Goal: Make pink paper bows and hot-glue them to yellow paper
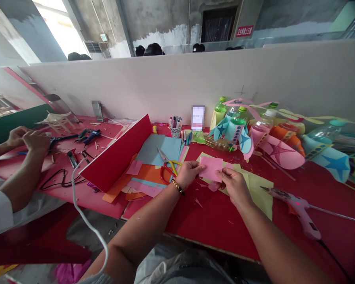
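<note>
A small pink paper rectangle (210, 168) is held over the red table (213, 221) between both my hands. My left hand (189, 174) pinches its left edge; a beaded bracelet sits on that wrist. My right hand (235, 186) grips its lower right edge with closed fingers. Under the pink piece lies a yellow-green sheet (258, 191). Scissors with yellow and red handles (168, 165) rest just left of my left hand on a stack of colored paper (148, 173).
A pink glue gun (298, 209) lies at the right. Decorated plastic bottles (236, 126) crowd the back right. A pen cup (175, 128) and a red board (118, 154) stand behind. Another person's hands (29, 138) work at the left among tools and cables.
</note>
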`<state>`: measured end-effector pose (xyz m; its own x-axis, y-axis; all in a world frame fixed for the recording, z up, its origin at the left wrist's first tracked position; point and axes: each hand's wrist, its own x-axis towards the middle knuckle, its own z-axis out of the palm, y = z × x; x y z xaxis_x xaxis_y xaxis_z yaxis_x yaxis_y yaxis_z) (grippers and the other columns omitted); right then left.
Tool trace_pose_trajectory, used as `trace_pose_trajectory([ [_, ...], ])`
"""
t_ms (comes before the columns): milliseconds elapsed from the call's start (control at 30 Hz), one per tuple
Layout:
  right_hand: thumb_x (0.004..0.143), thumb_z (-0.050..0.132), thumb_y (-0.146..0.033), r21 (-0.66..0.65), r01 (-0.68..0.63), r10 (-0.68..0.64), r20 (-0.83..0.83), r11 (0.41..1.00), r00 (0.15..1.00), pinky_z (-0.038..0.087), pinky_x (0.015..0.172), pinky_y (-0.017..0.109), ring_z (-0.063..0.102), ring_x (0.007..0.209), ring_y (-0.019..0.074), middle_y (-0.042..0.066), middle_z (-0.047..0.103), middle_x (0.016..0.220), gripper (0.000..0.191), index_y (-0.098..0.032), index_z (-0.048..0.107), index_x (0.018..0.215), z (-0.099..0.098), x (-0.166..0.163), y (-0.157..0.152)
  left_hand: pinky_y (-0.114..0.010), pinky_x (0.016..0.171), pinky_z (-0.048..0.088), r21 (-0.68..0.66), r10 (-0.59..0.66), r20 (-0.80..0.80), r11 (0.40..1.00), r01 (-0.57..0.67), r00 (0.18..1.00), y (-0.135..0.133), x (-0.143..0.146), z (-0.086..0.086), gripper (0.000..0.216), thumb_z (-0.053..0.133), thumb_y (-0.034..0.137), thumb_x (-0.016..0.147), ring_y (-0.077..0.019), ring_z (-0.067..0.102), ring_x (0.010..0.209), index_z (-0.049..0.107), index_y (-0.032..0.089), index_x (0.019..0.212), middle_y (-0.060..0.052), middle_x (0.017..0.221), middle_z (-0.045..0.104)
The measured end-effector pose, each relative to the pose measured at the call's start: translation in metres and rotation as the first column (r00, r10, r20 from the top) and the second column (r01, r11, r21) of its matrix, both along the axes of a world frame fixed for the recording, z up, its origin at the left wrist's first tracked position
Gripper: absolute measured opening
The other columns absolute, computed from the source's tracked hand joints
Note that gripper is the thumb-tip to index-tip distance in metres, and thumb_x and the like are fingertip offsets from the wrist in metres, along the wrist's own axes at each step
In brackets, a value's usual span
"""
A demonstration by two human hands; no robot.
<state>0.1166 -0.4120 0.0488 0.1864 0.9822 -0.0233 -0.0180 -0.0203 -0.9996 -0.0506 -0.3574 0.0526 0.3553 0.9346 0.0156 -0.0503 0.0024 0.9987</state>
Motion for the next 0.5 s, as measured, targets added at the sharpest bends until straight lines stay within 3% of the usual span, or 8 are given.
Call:
trace_pose_trajectory([
  [133, 0.069, 0.072, -0.047, 0.035, 0.052, -0.053, 0.036, 0.998, 0.998, 0.048, 0.056, 0.028, 0.061, 0.062, 0.0189, 0.003, 0.069, 0.068, 0.035, -0.016, 0.070, 0.085, -0.005, 0.004, 0.002, -0.020, 0.045, 0.023, 0.015, -0.170, -0.067, 0.985, 0.171, 0.983, -0.002, -0.001, -0.003, 0.052, 0.070, 0.058, 0.066, -0.0046, 0.035, 0.045, 0.050, 0.012, 0.054, 0.003, 0.048, 0.045],
  [233, 0.070, 0.071, -0.048, 0.041, 0.070, -0.072, 0.073, 0.997, 0.995, 0.049, 0.058, 0.031, 0.061, 0.064, 0.0208, 0.004, 0.069, 0.069, 0.038, -0.015, 0.072, 0.090, -0.009, 0.004, 0.001, -0.020, 0.046, 0.026, 0.009, -0.210, -0.051, 0.977, 0.211, 0.976, -0.003, 0.001, -0.006, 0.050, 0.069, 0.057, 0.068, -0.0052, 0.038, 0.047, 0.052, 0.012, 0.057, 0.003, 0.051, 0.046],
  [500, 0.072, 0.069, -0.048, 0.052, -0.067, 0.063, 0.073, 0.996, 0.995, 0.050, 0.067, 0.033, 0.062, 0.069, 0.0214, 0.006, 0.072, 0.076, 0.040, -0.018, 0.072, 0.098, -0.012, -0.001, -0.001, -0.020, 0.046, 0.027, -0.019, -0.068, 0.014, 0.997, 0.068, 0.998, 0.002, 0.003, -0.016, 0.050, 0.064, 0.059, 0.072, -0.0051, 0.036, 0.046, 0.055, 0.011, 0.062, 0.003, 0.052, 0.044],
])
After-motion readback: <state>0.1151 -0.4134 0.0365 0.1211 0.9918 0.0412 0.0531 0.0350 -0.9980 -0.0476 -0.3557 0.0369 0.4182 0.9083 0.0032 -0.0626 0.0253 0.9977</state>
